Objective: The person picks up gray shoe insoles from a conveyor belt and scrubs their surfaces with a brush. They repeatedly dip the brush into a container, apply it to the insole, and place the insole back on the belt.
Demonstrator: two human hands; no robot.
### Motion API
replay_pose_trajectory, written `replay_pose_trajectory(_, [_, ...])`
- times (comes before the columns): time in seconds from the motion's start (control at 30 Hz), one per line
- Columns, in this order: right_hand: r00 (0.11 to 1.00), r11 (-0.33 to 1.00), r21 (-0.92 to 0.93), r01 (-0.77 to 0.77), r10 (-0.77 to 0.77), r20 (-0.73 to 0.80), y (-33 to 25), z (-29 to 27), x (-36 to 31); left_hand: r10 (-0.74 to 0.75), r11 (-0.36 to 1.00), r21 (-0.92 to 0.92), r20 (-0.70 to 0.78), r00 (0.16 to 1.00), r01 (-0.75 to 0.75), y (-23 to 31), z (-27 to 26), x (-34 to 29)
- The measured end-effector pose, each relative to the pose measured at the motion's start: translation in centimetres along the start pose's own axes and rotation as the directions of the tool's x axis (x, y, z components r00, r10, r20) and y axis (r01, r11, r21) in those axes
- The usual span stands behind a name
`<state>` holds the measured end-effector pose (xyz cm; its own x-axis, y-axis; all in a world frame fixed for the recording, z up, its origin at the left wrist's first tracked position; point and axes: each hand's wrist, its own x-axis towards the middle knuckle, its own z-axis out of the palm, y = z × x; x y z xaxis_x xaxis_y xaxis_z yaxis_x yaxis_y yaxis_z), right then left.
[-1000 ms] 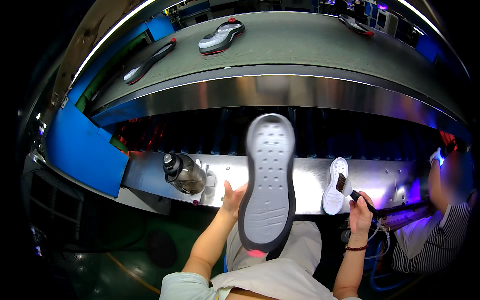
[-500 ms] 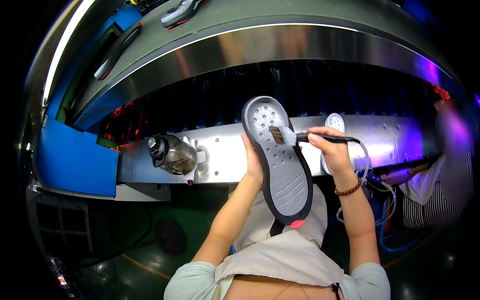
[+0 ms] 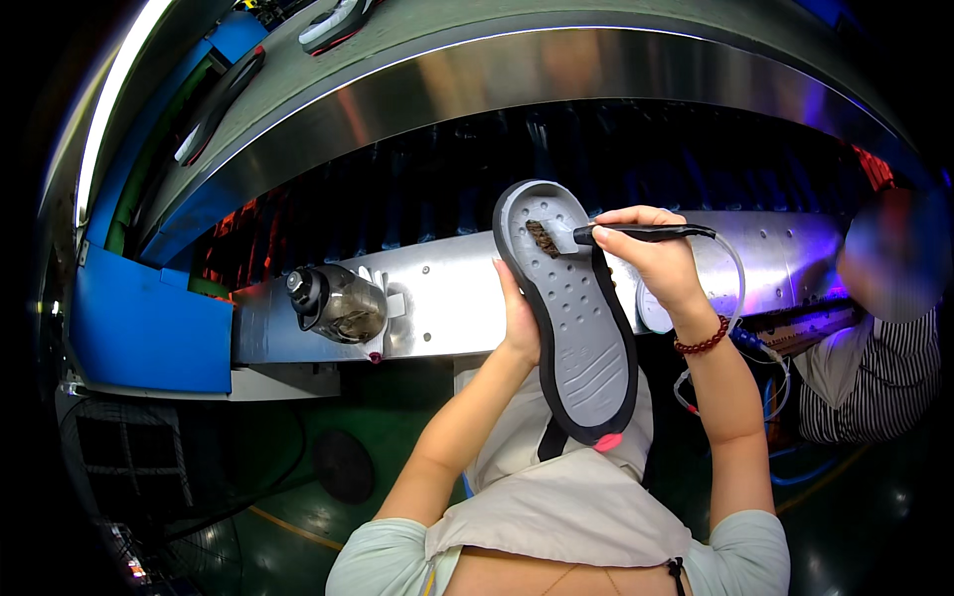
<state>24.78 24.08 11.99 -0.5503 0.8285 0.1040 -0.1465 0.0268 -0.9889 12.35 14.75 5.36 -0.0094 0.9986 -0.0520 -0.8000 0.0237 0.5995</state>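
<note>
A grey shoe sole with a black rim and a pink tip is held tilted in front of me, its dimpled inner face showing. My left hand grips its left edge, with the fingers behind it mostly hidden. In my right hand is a brush with a black handle, held between thumb and fingers. Its brown bristles lie against the dimpled upper part of the sole. From the handle's end a clear tube curves down past my wrist.
On the metal ledge stands a dark, see-through bottle at the left. A pale round-ended piece lies partly behind my right hand. Beyond, more soles rest on the green conveyor belt. Another person in striped clothing is at the right.
The brush has shifted slightly up and left on the sole, its bristles now more splayed. Sole and hands sit a little farther right in the picture.
</note>
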Motion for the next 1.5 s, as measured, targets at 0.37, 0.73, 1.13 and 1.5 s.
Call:
replay_pose_trajectory(0.37, [0.910, 0.810, -0.441, 0.387, -0.258, 0.325, 0.9, 1.6, -6.7, 0.313, 0.948, 0.047, -0.304, 0.900, -0.314, 4.4, -2.3, 1.0])
replay_pose_trajectory(0.73, [0.892, 0.863, -0.270, 0.426, -0.352, 0.284, -3.4, 0.9, -2.1, 0.189, 0.980, -0.024, -0.223, 0.956, -0.200, 2.7, 2.8, -0.6])
replay_pose_trajectory(1.13, [0.791, 0.878, -0.104, 0.467, -0.362, 0.492, -3.0, 0.3, -4.5, 0.361, 0.928, -0.086, -0.027, 0.932, -0.362, 4.2, 2.3, 0.2])
replay_pose_trajectory(1.5, [0.802, 0.930, -0.033, 0.367, -0.298, 0.518, -3.2, -0.9, -5.7, 0.486, 0.871, -0.113, 0.054, 0.872, -0.479, 6.6, 2.6, 0.7])
